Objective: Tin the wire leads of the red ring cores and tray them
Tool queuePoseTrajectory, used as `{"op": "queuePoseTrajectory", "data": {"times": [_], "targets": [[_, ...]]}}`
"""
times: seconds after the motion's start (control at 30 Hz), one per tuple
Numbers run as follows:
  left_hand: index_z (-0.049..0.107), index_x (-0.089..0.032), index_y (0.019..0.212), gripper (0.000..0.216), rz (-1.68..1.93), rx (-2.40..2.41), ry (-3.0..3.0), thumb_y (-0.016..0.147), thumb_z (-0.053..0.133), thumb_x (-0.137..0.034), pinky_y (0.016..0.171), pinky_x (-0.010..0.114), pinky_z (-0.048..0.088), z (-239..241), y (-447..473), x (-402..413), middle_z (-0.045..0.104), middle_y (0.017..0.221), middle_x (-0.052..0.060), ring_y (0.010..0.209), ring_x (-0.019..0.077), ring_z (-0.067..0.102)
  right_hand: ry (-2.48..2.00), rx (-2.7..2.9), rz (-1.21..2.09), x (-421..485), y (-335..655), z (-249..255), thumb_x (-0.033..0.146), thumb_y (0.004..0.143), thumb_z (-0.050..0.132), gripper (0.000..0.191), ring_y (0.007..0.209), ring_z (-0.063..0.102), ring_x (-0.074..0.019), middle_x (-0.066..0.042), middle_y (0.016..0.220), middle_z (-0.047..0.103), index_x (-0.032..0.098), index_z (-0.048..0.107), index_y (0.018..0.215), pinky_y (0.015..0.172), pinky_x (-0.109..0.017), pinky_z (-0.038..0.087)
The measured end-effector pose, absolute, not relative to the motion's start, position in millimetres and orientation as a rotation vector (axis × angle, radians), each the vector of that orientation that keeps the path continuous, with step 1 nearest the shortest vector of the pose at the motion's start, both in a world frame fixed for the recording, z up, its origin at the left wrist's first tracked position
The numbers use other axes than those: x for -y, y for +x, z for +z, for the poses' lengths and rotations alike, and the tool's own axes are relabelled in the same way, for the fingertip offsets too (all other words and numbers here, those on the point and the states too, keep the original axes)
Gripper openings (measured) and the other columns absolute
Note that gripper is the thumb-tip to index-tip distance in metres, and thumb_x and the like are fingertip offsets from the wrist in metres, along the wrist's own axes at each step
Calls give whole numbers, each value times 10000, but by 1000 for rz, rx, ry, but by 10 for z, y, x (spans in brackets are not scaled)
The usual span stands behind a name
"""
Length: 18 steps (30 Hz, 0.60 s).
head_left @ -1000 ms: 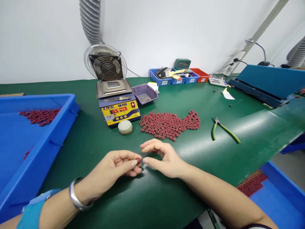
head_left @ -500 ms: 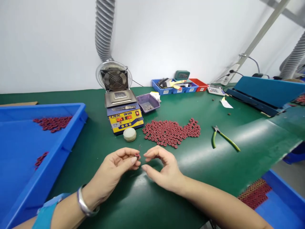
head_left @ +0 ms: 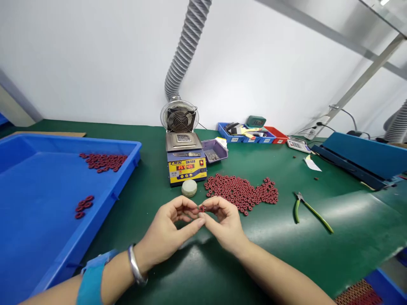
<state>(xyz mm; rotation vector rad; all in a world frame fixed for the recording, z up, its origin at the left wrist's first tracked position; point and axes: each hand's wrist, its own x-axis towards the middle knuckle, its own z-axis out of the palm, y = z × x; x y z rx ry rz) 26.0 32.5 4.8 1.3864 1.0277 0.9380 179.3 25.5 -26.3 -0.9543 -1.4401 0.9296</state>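
A small dark-red toothed ring (head_left: pixel 202 208) is pinched between the fingertips of both my hands, just above the green tabletop. My left hand (head_left: pixel 176 226), with a metal bangle at the wrist, grips it from the left, thumb stretched toward it. From the other side my right hand (head_left: pixel 226 224) holds it between thumb and forefinger. Fingers partly cover the ring. Right behind the hands spreads a heap of many similar red rings (head_left: pixel 237 190). A round whitish puck (head_left: pixel 189 188) sits close to the left fingers.
A yellow-and-blue heating unit (head_left: pixel 187 169) with a fan stands behind the puck, beside a purple bin (head_left: pixel 224 154) of small metal bits. The large blue tray (head_left: pixel 104 222) at left holds more rings. Green-handled cutters (head_left: pixel 313 214) lie right. Small bins (head_left: pixel 233 139) line the wall.
My right hand has closed in on the ring, which only my left hand held before. The view has turned left, so the bench appears shifted right.
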Motion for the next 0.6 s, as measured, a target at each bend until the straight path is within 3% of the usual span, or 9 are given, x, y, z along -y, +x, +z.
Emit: {"op": "queuePoseTrajectory", "data": {"times": [0.17, 0.4, 0.53, 0.6], "targets": [[580, -183, 748, 109, 985, -1087, 1742, 799, 599, -278, 664, 231, 448, 30, 223, -346, 592, 718, -4, 688, 148, 557, -954, 1376, 1076, -211, 1861, -281, 229, 692, 688, 148, 692, 603, -121, -5, 736, 625, 183, 583, 786, 693, -270, 526], [523, -191, 660, 193, 1121, -1189, 1787, 847, 515, -237, 630, 221, 410, 117, 141, -399, 544, 662, -13, 645, 137, 519, -962, 1218, 1294, -225, 1927, -319, 239, 649, 737, 198, 620, 590, -98, 12, 682, 628, 180, 583, 758, 636, -238, 505], [572, -190, 812, 69, 1034, -1101, 1694, 819, 568, -259, 706, 244, 452, 103, 116, -419, 601, 775, 9, 748, 167, 572, -943, 1189, 1338, -214, 1917, -292, 226, 643, 743, 199, 627, 591, -95, 8, 706, 638, 175, 591, 762, 650, -238, 502], [576, -192, 907, 111, 951, -1036, 1705, 821, 570, -262, 746, 259, 462, 79, 138, -383, 617, 847, 20, 799, 176, 581, -923, 1187, 1353, -196, 1898, -286, 208, 641, 745, 193, 631, 591, -89, 7, 713, 642, 171, 595, 757, 657, -234, 497]]}}
